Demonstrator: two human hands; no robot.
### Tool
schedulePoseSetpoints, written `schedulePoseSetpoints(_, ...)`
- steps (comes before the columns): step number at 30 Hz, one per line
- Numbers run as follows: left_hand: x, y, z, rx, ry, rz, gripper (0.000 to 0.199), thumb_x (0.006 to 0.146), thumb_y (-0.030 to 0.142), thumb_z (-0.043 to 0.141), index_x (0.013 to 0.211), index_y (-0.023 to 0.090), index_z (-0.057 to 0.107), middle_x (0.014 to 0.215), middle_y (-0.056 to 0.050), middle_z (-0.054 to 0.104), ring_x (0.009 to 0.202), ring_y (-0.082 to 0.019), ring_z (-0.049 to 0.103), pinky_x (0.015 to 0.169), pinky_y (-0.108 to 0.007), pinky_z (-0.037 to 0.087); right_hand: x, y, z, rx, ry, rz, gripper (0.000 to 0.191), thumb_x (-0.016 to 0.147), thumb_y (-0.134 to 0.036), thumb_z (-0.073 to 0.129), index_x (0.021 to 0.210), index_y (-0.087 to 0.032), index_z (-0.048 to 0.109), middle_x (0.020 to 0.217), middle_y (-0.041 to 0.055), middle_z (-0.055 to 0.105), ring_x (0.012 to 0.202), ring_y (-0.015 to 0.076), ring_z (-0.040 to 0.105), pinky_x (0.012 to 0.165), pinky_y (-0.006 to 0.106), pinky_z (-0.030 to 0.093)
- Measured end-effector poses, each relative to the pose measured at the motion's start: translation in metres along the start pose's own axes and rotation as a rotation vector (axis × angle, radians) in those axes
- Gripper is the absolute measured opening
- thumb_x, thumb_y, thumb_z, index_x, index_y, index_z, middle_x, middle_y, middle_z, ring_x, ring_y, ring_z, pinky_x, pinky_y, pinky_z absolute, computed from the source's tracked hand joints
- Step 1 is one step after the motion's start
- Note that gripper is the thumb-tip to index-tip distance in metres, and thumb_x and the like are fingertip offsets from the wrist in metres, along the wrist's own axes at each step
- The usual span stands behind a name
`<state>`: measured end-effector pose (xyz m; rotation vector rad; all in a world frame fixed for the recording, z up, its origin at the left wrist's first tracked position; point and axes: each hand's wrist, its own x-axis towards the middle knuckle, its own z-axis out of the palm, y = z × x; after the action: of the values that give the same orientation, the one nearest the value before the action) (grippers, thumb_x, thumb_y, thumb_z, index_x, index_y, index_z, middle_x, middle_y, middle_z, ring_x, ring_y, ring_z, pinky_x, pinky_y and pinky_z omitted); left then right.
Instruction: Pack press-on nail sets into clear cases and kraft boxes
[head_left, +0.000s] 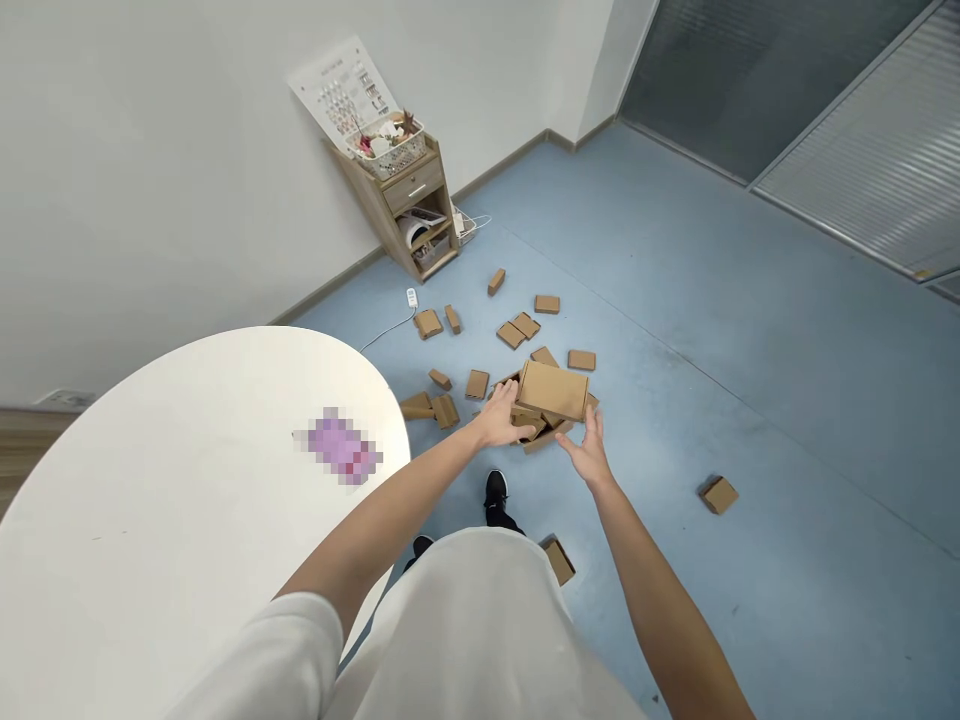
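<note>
A flat, closed cardboard box [553, 389] sits over an open carton [546, 440] that holds smaller brown boxes, on the floor in front of me. My left hand [499, 415] is at its left edge with fingers apart, the thumb stretched over the carton. Close to the flat box's lower right corner is my right hand [587, 450], also spread, its thumb pointing inward. Neither hand is visibly closed round the box; whether the fingertips touch its edges is hard to tell.
Several small brown boxes [477, 384] lie scattered beyond the carton. Another box [718, 494] lies to the right, and one [559, 562] near my feet. A round white table [210, 560] stands at left. A wooden cabinet [414, 190] with a basket [401, 155] stands by the wall.
</note>
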<state>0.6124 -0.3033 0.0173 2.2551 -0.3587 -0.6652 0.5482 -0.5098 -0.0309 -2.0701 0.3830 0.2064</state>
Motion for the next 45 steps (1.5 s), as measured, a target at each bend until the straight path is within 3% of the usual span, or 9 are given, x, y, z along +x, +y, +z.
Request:
schedulePoseSetpoints(3,-0.023,-0.007,0.002,0.1,-0.062,-0.082,0.106,0.059,0.06,0.058,0.138,0.014,0.004,0.144,-0.014,-0.001,0.131,-0.034,-0.005,0.102,-0.054,0.011,-0.011,0.006,0.009,-0.022,-0.047,0.049,0.094,0.064,-0.05,0.058,0.138,-0.023,0.007,0.145,0.0078,-0.012,0.132,0.0248,-0.005,0.105,0.044,0.012)
schedulePoseSetpoints(6,-0.061,-0.025,0.001,0.135,-0.058,-0.126,0.103,0.058,0.059,0.058,0.137,0.016,0.009,0.145,-0.012,-0.001,0.131,-0.033,-0.005,0.102,-0.054,0.01,-0.028,0.01,0.024,-0.051,-0.113,0.021,0.088,0.066,-0.048,0.056,0.137,-0.023,0.012,0.145,0.0069,-0.012,0.133,0.0237,-0.003,0.105,0.043,0.014)
schedulePoseSetpoints(12,-0.162,-0.069,-0.012,-0.147,0.106,-0.259,0.067,0.074,0.051,0.047,0.128,0.014,0.036,0.129,-0.014,0.043,0.117,-0.026,0.043,0.093,-0.036,0.038,-0.051,0.004,0.065,-0.126,-0.202,-0.076,0.072,0.069,-0.042,0.053,0.132,-0.02,0.027,0.144,0.0103,0.009,0.132,0.0253,0.013,0.103,0.044,0.021)
schedulePoseSetpoints(17,-0.27,-0.087,-0.019,-0.242,0.358,-0.444,0.061,0.076,0.05,0.045,0.128,0.018,0.037,0.128,-0.012,0.045,0.11,-0.026,0.049,0.081,-0.034,0.045,-0.067,-0.027,0.111,-0.081,-0.388,-0.182,0.063,0.072,-0.037,0.048,0.13,-0.023,0.029,0.136,0.0114,0.029,0.11,0.0247,0.048,0.086,0.042,0.042)
schedulePoseSetpoints(23,-0.391,-0.116,0.015,-0.315,0.518,-0.634,0.06,0.078,0.051,0.04,0.129,0.019,0.034,0.131,-0.01,0.042,0.111,-0.024,0.048,0.082,-0.033,0.043,-0.104,-0.079,0.167,-0.327,-0.616,-0.349,0.059,0.073,-0.034,0.047,0.129,-0.022,0.033,0.11,0.0081,0.052,0.071,0.0153,0.057,0.074,0.035,0.045)
schedulePoseSetpoints(29,-0.484,-0.145,0.054,-0.305,0.502,-0.789,0.062,0.079,0.052,0.036,0.131,0.018,0.031,0.133,-0.01,0.039,0.117,-0.026,0.043,0.089,-0.036,0.039,-0.133,-0.129,0.233,-0.583,-0.763,-0.45,0.057,0.074,-0.033,0.046,0.128,-0.02,0.034,0.08,0.0015,0.058,0.072,0.0167,0.055,0.067,0.029,0.042)
schedulePoseSetpoints(37,-0.538,-0.164,0.075,-0.234,0.444,-0.873,0.058,0.076,0.046,0.038,0.127,0.018,0.037,0.127,-0.012,0.046,0.115,-0.029,0.043,0.088,-0.039,0.037,-0.136,-0.165,0.312,-0.748,-0.638,-0.441,0.063,0.076,-0.04,0.044,0.132,-0.016,0.027,0.086,0.0092,0.061,0.081,0.0237,0.058,0.068,0.035,0.042)
schedulePoseSetpoints(41,-0.537,-0.168,0.078,-0.258,0.468,-0.916,0.058,0.076,0.044,0.04,0.127,0.018,0.038,0.126,-0.012,0.047,0.112,-0.031,0.046,0.085,-0.04,0.039,-0.127,-0.165,0.326,-0.775,-0.599,-0.486,0.064,0.075,-0.042,0.045,0.131,-0.015,0.03,0.099,0.0156,0.059,0.089,0.0282,0.057,0.069,0.039,0.042)
schedulePoseSetpoints(45,-0.529,-0.164,0.074,-0.316,0.545,-0.919,0.057,0.077,0.044,0.039,0.128,0.02,0.036,0.129,-0.011,0.044,0.113,-0.028,0.045,0.088,-0.038,0.037,-0.121,-0.164,0.326,-0.764,-0.622,-0.554,0.063,0.074,-0.042,0.046,0.128,-0.012,0.033,0.083,0.0128,0.062,0.08,0.0263,0.058,0.069,0.038,0.042)
